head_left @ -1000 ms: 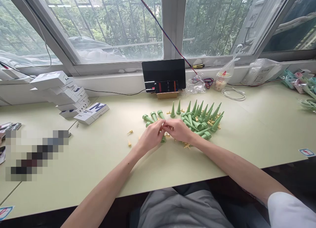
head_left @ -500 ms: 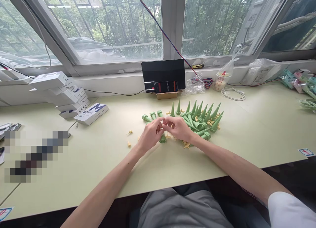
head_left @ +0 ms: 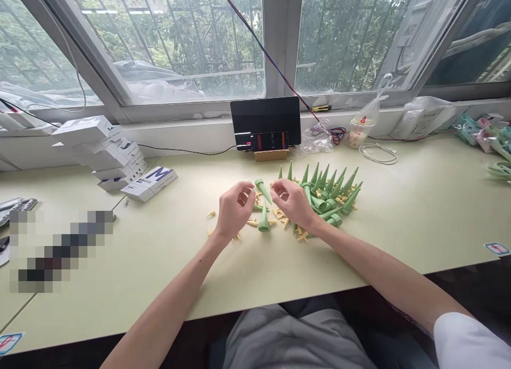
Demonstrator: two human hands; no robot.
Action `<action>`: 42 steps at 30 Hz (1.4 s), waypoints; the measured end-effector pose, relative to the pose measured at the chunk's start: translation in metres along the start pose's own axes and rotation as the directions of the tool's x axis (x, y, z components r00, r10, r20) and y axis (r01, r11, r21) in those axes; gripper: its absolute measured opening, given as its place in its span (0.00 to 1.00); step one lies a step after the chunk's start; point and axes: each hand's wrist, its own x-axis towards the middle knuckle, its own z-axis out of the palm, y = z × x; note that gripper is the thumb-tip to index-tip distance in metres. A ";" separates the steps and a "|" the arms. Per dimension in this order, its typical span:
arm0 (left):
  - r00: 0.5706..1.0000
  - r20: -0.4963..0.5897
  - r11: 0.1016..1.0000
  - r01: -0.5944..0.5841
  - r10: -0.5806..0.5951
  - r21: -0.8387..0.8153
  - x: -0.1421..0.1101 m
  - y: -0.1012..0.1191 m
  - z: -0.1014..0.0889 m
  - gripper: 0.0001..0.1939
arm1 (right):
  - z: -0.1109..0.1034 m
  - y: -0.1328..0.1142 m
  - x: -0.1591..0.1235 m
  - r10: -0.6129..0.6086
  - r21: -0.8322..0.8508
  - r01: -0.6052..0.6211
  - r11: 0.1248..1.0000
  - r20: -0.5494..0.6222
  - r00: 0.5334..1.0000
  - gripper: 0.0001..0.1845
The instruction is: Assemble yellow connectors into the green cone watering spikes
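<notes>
While my L hand [head_left: 236, 205] and R hand [head_left: 294, 203] hover apart, fingers curled, I can't tell if either grips anything. Green cone [head_left: 262, 189] lies betw. them, 2nd cone [head_left: 264, 220] just on their near side. Upright cones [head_left: 324, 175] past R hand look done, I'd judge; loose cones [head_left: 318, 203] beside it + yellow bits [head_left: 252, 222] prob. to do. Loose cones crowd R hand; phone [head_left: 270, 141] beyond both, boxes [head_left: 107, 155] well left of L hand.

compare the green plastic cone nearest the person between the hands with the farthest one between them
The near green plastic cone points its tip up the picture, while the far green plastic cone points its tip down and to the right. The near cone's open wide end shows its hollow; the far cone's opening is out of sight. Both are green and taper to a tip.
</notes>
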 end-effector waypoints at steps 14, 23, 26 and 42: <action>0.871 0.483 0.950 -0.069 -0.092 0.306 -0.010 -0.004 0.002 0.17 | -0.001 0.001 0.000 -0.084 -0.150 0.063 0.987 -0.135 0.987 0.08; 0.809 0.586 0.943 -0.161 -0.043 0.291 -0.010 0.000 0.003 0.12 | 0.000 0.000 -0.001 -0.065 -0.117 0.048 0.992 -0.147 0.987 0.11; 0.806 0.591 0.936 -0.188 -0.027 0.298 -0.011 0.002 0.004 0.11 | 0.000 0.001 -0.001 -0.064 -0.115 0.048 0.992 -0.143 0.988 0.12; 0.785 0.618 0.953 -0.159 -0.037 0.259 -0.011 -0.001 0.003 0.11 | 0.000 0.003 -0.003 -0.102 -0.142 0.083 0.986 -0.131 0.986 0.14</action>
